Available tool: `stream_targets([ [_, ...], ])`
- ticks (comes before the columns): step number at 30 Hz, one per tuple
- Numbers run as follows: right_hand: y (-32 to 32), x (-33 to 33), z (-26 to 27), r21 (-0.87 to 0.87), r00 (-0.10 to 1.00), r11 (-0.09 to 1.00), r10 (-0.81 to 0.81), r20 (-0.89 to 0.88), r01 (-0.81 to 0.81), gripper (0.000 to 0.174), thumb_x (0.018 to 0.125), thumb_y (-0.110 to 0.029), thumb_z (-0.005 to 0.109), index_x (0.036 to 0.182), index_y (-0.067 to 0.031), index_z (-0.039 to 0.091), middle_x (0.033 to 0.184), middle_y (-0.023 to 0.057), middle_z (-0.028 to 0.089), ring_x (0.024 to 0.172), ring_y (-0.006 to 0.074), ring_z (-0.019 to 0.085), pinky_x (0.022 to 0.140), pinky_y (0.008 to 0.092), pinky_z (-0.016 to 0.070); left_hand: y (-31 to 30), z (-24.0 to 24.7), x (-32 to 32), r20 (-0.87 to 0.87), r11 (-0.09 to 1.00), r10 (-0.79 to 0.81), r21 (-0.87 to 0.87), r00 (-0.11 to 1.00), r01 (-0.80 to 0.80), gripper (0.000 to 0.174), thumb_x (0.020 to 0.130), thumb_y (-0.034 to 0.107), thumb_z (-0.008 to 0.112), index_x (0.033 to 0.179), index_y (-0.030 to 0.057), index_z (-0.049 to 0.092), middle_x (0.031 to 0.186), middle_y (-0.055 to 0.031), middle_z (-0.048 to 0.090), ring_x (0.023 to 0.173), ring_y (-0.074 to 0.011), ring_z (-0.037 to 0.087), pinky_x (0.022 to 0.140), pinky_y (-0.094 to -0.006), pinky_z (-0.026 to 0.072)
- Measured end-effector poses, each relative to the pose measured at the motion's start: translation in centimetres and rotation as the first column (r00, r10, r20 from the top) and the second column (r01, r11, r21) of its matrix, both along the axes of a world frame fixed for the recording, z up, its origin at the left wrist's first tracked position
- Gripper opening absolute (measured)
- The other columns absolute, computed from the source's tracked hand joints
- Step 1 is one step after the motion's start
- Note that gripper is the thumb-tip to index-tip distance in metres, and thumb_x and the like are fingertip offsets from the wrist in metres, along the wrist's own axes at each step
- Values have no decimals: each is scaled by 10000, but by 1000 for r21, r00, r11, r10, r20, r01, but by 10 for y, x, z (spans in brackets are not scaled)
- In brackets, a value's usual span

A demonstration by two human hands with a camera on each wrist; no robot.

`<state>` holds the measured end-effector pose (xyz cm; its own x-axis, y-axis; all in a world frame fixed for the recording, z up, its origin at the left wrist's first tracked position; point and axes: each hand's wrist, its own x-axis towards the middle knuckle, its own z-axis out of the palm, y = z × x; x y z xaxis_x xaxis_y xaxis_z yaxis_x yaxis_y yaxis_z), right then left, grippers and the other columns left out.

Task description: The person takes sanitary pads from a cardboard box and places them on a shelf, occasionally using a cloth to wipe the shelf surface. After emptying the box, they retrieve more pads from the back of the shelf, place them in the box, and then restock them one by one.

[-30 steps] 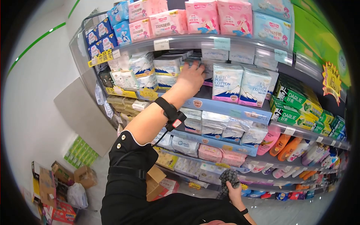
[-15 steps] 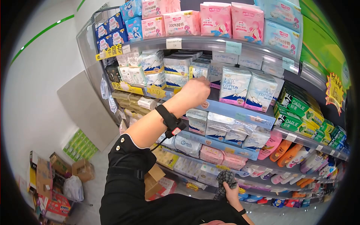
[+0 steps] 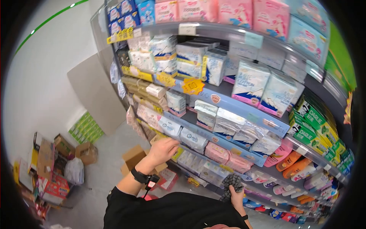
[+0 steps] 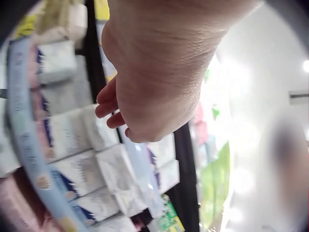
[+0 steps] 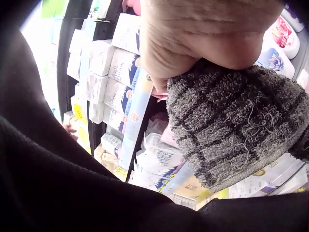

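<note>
My left hand (image 3: pixel 163 150) hovers before the lower shelves, its fingers loosely bent and nothing visible in them. Close behind it are a white-and-blue pack (image 3: pixel 169 127) and another pale pack (image 3: pixel 193 139). In the left wrist view the back of the left hand (image 4: pixel 154 92) covers much of the shelving. Low at the right, my right hand (image 3: pixel 237 195) grips a grey checked cloth (image 3: pixel 232 182). The right wrist view shows the towelling cloth (image 5: pixel 231 125) bunched under the right hand (image 5: pixel 203 38). On the upper shelf stands a white pack with a yellow edge (image 3: pixel 214 66).
Pure Cotton packs (image 3: pixel 249 82) and green Darlie boxes (image 3: pixel 316 122) fill the shelf to the right. Pink packs (image 3: pixel 234 11) stand above. A yellow star tag (image 3: pixel 193 86) hangs on the shelf edge. Cardboard boxes (image 3: pixel 87 153) sit on the floor at left.
My left hand has left the upper-shelf packs and dropped down and left. The yellow-edged pack, hidden at first, now shows in the row. The right hand keeps the cloth; the head view has shifted.
</note>
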<state>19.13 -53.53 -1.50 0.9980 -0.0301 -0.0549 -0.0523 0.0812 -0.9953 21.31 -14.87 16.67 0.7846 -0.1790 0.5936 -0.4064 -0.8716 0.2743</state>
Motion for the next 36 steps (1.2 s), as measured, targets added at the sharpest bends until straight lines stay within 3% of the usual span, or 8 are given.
stream_targets([
  [2,0,8,-2,-31,997,997,74,-21,-74,352,830,-60,666,1158,12,562,1081,65,631,987,148,581,901,294,438,25,-66,-31,-259,958,264,-40,929,-284,169,783,130,648,939,71,667,830,-108,648,790,-289,639,666,-363,519],
  [7,23,28,-11,-198,941,920,330,-78,-339,322,839,-63,662,1140,15,578,1067,53,639,968,151,586,887,290,442,67,-155,-131,-454,800,537,6,711,-600,184,791,184,595,891,60,686,861,-168,667,822,-350,639,742,-429,523],
  [12,74,34,-3,-254,771,728,610,-184,-637,360,826,-60,660,1158,23,551,1060,81,644,978,158,592,894,290,440,100,-177,-202,-650,592,628,42,428,-805,220,808,214,602,942,58,678,853,-174,674,800,-360,646,719,-437,530],
  [18,138,21,2,-260,695,645,657,-291,-719,305,835,-56,649,1122,2,566,1020,62,639,928,148,580,850,285,445,156,-214,-210,-702,542,578,-50,415,-839,250,790,231,630,962,55,675,847,-174,678,781,-363,648,710,-433,530],
  [25,196,2,-31,-394,724,632,426,-542,-667,299,833,-67,665,1110,11,580,995,50,647,891,139,590,820,278,461,252,-287,-168,-836,631,354,-117,419,-767,223,822,203,584,946,44,678,883,-202,668,840,-361,640,766,-444,513],
  [29,193,-25,-69,-389,630,614,235,-740,-686,282,823,-87,684,1069,30,607,993,63,653,877,146,598,805,293,477,290,-388,-135,-890,696,243,-118,387,-708,224,841,192,555,945,43,686,914,-214,662,866,-369,635,800,-447,507],
  [32,175,-52,-89,-405,538,552,94,-838,-728,262,814,-91,695,1040,22,626,951,62,660,829,148,604,769,295,490,302,-422,-92,-954,809,177,0,243,-588,225,830,179,556,934,33,692,932,-207,667,891,-363,641,809,-442,511],
  [36,98,-102,-137,-349,385,667,-99,-918,-659,292,784,-99,705,1035,29,627,945,80,665,826,169,618,742,315,500,299,-500,-63,-986,872,152,101,67,-479,238,814,175,564,937,15,691,955,-217,669,938,-344,647,819,-426,518],
])
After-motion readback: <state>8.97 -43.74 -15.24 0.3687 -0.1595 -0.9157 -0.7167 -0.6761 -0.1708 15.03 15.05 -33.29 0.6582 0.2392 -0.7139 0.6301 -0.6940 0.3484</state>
